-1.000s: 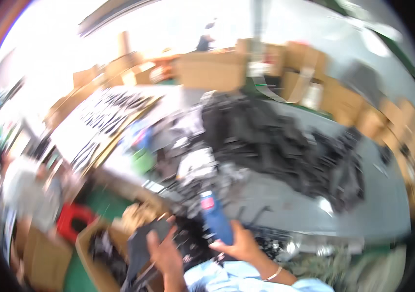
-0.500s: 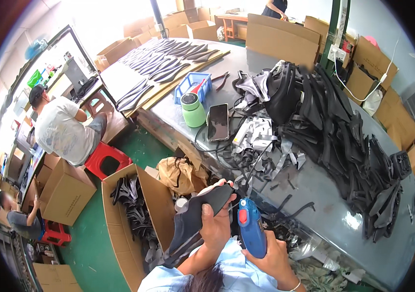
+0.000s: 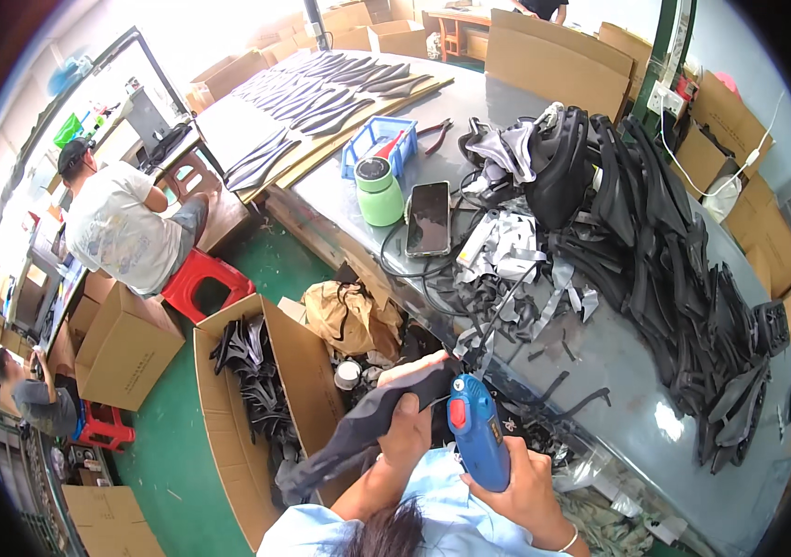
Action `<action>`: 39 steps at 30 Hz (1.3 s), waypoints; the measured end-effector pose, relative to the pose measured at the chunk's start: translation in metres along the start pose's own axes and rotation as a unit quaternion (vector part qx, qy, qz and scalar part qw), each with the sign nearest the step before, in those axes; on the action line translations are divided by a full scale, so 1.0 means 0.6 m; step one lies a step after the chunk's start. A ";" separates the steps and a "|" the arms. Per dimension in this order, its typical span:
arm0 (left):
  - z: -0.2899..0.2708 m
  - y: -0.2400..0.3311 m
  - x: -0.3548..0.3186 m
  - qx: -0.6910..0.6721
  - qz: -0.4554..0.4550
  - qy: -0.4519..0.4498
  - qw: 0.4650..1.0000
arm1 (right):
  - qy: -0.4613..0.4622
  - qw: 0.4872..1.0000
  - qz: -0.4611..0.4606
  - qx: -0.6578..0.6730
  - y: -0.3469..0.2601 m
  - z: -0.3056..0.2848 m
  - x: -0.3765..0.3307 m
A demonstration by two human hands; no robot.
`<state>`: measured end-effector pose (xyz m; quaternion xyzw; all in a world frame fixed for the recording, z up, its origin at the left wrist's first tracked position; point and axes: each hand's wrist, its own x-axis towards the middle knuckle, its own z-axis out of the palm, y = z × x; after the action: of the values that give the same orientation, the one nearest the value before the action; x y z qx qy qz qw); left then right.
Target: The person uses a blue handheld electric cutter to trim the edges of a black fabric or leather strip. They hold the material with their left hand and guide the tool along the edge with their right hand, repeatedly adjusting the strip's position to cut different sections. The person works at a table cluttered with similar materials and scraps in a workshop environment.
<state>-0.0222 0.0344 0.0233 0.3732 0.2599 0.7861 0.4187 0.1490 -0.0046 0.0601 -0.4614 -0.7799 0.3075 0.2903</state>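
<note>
My left hand [image 3: 407,429] is closed on a long, dark grey curved panel [image 3: 347,436], its thumb lying on the near face. The panel slants from the hand down to the lower left, beside the open carton. In my right hand [image 3: 527,483] is a blue handheld power tool [image 3: 482,436] with a red switch, fingers wrapped round its lower body. Its rounded head points up, close to the right end of the panel; I cannot tell whether they touch. The tool's working tip is not plainly seen.
A carton [image 3: 315,404] at left holds black strips. On the metal table [image 3: 590,422] lie a heap of black molded parts [image 3: 655,269], grey scraps [image 3: 502,246], a phone [image 3: 428,219], a green bottle [image 3: 380,192], a blue basket [image 3: 395,139] and pliers [image 3: 435,136]. A person [image 3: 126,223] sits at left.
The dark panel has turned in my left hand and now lies flatter, with its lower end farther left. My right hand keeps the tool nearly in place. The view has shifted slightly.
</note>
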 end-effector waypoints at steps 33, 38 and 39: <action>-0.007 0.067 0.030 0.071 -0.105 0.005 0.992 | 0.002 0.998 -0.047 -0.052 0.030 -0.013 -0.018; 0.011 0.063 0.018 0.108 -0.121 0.052 0.985 | -0.010 0.999 -0.038 -0.022 0.022 -0.008 -0.013; 0.016 0.061 0.018 0.102 -0.110 0.050 0.987 | -0.012 0.999 -0.032 -0.010 0.023 -0.005 -0.015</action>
<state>-0.0354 0.0256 0.0590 0.3434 0.3992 0.7223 0.4484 0.1621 -0.0066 0.0503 -0.4354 -0.8006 0.2960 0.2862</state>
